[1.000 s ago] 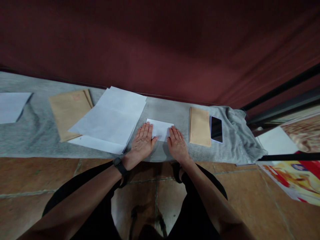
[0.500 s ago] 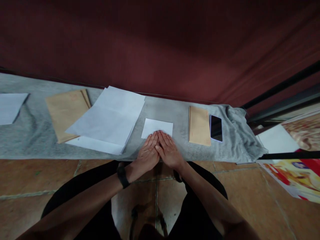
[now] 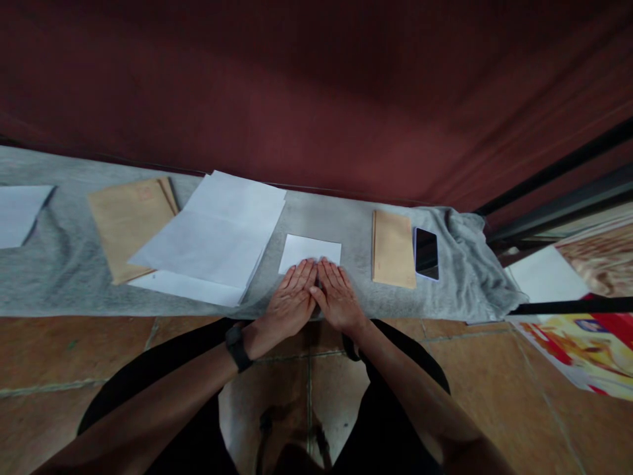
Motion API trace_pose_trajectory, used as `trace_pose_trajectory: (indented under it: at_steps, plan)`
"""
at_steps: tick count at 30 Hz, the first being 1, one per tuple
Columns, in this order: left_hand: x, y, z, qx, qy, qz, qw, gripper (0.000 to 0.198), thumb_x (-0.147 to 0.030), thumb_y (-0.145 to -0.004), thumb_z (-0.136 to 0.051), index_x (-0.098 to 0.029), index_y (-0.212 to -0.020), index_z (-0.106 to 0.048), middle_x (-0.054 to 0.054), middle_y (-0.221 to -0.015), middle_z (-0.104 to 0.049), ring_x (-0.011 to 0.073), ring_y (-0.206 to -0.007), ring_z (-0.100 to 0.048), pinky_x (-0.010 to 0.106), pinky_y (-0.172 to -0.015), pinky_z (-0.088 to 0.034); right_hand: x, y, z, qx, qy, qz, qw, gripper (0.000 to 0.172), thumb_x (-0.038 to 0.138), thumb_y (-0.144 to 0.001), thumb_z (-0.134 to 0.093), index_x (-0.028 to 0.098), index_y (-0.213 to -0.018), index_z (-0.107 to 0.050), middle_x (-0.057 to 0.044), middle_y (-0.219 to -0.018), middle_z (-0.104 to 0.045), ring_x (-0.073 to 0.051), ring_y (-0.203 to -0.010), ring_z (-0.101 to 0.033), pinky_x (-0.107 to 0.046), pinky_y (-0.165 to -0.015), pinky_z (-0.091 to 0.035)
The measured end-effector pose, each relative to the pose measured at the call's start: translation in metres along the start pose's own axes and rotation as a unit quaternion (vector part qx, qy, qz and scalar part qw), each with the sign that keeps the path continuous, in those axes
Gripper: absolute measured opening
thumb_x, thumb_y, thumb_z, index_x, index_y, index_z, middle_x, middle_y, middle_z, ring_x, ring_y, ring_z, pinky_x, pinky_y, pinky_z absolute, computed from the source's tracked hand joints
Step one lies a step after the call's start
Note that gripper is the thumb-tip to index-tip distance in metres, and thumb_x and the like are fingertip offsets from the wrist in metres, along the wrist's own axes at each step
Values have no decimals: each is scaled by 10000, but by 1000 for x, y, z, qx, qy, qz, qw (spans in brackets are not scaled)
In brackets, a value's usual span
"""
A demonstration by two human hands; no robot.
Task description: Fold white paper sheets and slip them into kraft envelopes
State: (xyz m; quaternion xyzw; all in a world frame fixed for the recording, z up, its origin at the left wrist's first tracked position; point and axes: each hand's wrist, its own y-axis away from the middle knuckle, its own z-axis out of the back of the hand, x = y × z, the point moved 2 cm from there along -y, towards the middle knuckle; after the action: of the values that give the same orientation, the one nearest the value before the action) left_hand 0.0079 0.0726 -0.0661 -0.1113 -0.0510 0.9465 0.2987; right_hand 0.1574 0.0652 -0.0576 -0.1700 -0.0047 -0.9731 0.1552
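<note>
A small white folded sheet of paper (image 3: 310,248) lies flat on the grey cloth in front of me. My left hand (image 3: 293,298) rests flat on its near edge, fingers stretched out, with a dark watch on the wrist. Beside it my right hand (image 3: 341,297) also lies flat, fingertips on the paper and thumb touching the left hand. Both palms hide the near part of the paper. Larger white sheets (image 3: 212,231) sit in a loose pile to the left, partly over brown envelopes (image 3: 129,224).
Brown envelopes (image 3: 393,251) and a phone (image 3: 426,253) lie to the right on the grey cloth (image 3: 336,214). More white paper (image 3: 20,214) is at the far left. A dark red wall (image 3: 316,132) rises behind; black bars (image 3: 573,307) stand at the right.
My hands have slid slightly apart at the fingertips, the left one a little to the left. The paper stays flat under them.
</note>
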Motion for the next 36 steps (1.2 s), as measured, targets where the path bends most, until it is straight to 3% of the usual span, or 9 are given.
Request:
trace_pose_trajectory:
  at_steps: [10, 17, 24, 32, 36]
  plan:
    - [4, -1, 2, -10, 15, 18, 1000, 629, -228, -1025, -274, -47, -1627, -277, 194, -1679, -327, 268, -1591, -250, 495, -1302, -261, -4, 0, -2, -16, 31, -8, 999, 625, 484, -1110, -309, 141, -1633, -330, -111, -1710, -293, -235, -1597, -259, -458, -1323, -189]
    - [10, -5, 5, -32, 21, 26, 999, 610, -286, -1043, -310, -36, -1599, -327, 214, -1675, -327, 287, -1589, -250, 511, -1290, -282, -12, -4, 0, -52, 49, -18, 997, 613, 436, -1104, -350, 126, -1633, -327, -139, -1694, -316, -262, -1582, -299, -494, -1301, -251]
    - [21, -12, 2, -16, 10, 62, 998, 623, -360, -1058, -318, -41, -1592, -348, 207, -1692, -294, 287, -1599, -215, 494, -1295, -261, -17, -6, 1, -75, 52, -34, 995, 639, 462, -1100, -350, 91, -1621, -345, -168, -1677, -351, -290, -1558, -346, -507, -1281, -282]
    - [31, -20, 5, -7, 4, 103, 995, 647, -371, -1052, -319, -20, -1594, -342, 217, -1694, -274, 298, -1598, -220, 496, -1295, -255, -20, -6, -2, -103, 54, -66, 991, 656, 454, -1096, -379, 33, -1598, -365, -219, -1661, -366, -320, -1552, -350, -511, -1271, -291]
    - [31, -21, 9, -19, 1, 114, 993, 649, -377, -1058, -302, -6, -1588, -352, 230, -1689, -271, 315, -1597, -219, 516, -1292, -255, -21, -7, 0, -115, 43, -87, 989, 670, 462, -1097, -363, 21, -1602, -347, -239, -1668, -338, -333, -1578, -289, -547, -1262, -306]
